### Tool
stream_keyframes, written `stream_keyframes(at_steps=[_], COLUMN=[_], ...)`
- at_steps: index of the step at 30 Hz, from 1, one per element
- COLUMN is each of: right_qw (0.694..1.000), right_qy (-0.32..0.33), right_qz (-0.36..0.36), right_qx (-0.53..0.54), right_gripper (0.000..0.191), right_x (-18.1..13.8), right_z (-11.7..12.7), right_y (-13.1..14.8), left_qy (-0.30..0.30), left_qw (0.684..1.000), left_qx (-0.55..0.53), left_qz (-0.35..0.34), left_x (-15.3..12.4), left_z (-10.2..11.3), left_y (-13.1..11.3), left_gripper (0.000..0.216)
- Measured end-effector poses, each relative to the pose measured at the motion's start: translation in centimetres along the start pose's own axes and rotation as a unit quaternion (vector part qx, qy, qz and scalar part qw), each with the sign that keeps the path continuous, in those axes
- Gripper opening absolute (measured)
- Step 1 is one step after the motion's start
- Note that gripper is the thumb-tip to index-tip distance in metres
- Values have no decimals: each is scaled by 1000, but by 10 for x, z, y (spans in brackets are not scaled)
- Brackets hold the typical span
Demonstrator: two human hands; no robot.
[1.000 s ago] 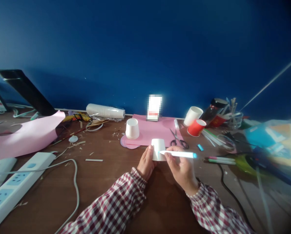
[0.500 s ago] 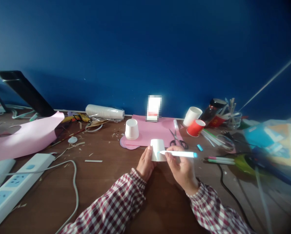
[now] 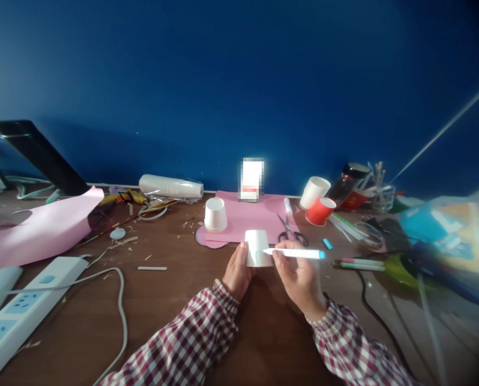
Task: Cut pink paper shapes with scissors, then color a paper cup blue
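My left hand is closed round the left side of a white paper cup, which is held upside down near the table's middle. Between the thumb and fingers of my right hand is a white marker with a light blue end. Its tip meets the cup's side, where a short light blue line shows. Just beyond lie black-handled scissors on a pink sheet. Another white paper cup stands at that sheet's left edge. A small blue marker cap rests right of the scissors.
A white power strip with its cable lies at left, below curved pink paper. Wrapped stacked cups lie by the wall. At right are a red cup, a dark jar, two markers and a glue gun.
The light blue line on the cup has become longer and more curved. The cup has shifted slightly left in view, as has the whole scene. Both hands keep their grips.
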State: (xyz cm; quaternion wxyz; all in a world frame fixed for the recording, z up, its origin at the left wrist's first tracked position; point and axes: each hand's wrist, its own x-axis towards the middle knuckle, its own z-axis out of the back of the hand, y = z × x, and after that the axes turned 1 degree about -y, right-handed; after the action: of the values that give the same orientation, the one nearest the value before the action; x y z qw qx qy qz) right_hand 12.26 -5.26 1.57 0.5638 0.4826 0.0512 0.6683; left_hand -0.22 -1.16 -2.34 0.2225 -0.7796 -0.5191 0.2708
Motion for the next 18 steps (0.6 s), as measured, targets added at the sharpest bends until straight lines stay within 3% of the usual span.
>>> stream_keyframes(at_steps=[18], right_qw=[1000], right_qy=[-14], right_qz=[14], right_qx=[-10], right_gripper=[7], right_x=[4], right_z=[4], right_y=[-2], left_qy=[-4], left_qw=[999], left_qx=[-45], left_qz=[17], left_x=[1], left_z=[-1], left_y=[-4], left_gripper=[38])
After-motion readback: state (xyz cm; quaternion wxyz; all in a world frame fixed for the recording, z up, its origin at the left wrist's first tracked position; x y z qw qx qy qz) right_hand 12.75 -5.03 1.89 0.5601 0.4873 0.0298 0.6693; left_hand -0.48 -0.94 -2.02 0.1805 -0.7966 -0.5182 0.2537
